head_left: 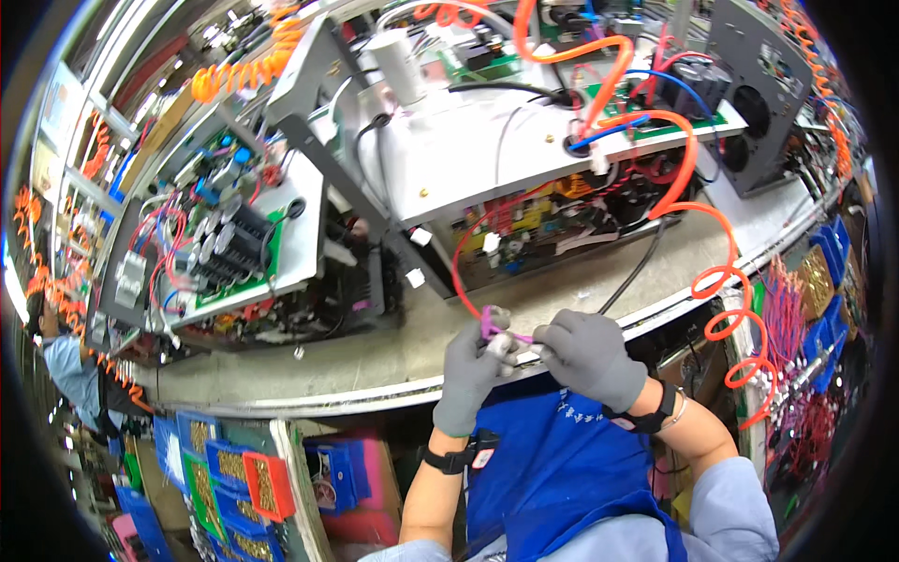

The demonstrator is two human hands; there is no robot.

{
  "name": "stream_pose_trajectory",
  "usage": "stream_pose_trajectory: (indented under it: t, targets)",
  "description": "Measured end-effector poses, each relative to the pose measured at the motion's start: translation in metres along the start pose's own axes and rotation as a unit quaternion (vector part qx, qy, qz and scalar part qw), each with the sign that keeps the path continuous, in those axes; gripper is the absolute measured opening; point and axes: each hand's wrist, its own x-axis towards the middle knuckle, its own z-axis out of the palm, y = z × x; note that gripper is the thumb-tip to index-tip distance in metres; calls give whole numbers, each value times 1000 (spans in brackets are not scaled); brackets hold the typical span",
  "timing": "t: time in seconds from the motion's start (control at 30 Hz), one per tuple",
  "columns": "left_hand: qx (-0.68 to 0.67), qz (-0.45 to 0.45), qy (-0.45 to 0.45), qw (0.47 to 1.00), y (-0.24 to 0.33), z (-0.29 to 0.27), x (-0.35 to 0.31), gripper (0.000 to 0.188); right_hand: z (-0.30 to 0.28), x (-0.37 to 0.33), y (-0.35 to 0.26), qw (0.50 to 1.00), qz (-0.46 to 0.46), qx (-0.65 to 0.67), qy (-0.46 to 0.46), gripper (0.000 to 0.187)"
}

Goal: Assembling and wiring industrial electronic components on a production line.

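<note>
Both of my hands wear grey gloves and meet at the front edge of the workbench point(375, 379). Between them runs a thin purple wire-like piece point(487, 325), looped near the left fingers. My left hand point(468, 375) is closed on that piece, thumb and fingers pinched. My right hand point(592, 361) is closed too, pinching its other end at the fingertips. A red wire point(457, 272) comes down from the open machine to the left fingers; whether it joins the purple piece I cannot tell. Beyond the hands stands the machine, with a white panel point(459, 155) over its circuitry.
An orange coiled hose point(719, 272) hangs over the bench on the right, and a black cable point(637, 272) lies near my right hand. Another opened unit with black capacitors point(229, 244) stands left. Small bins of brass-coloured parts point(269, 487) sit below left; wire bundles point(782, 304) are at right.
</note>
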Motion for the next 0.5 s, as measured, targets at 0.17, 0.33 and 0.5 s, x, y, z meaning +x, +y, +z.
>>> stream_pose_trajectory:
  t: [0.17, 0.33, 0.5]
  targets:
    - [-82, 60, 34, 994, -15, 15, 7, 29, 5, -5, 6, 998, 42, 48, 19, 19]
    - [-252, 58, 37, 965, -19, 34, 19, 31, 8, -9, 11, 991, 84, 81, 58, 20]
    - [-179, 51, 21, 982, -8, 48, 16, 35, -2, -21, 33, 975, 114, 191, 14, 21]
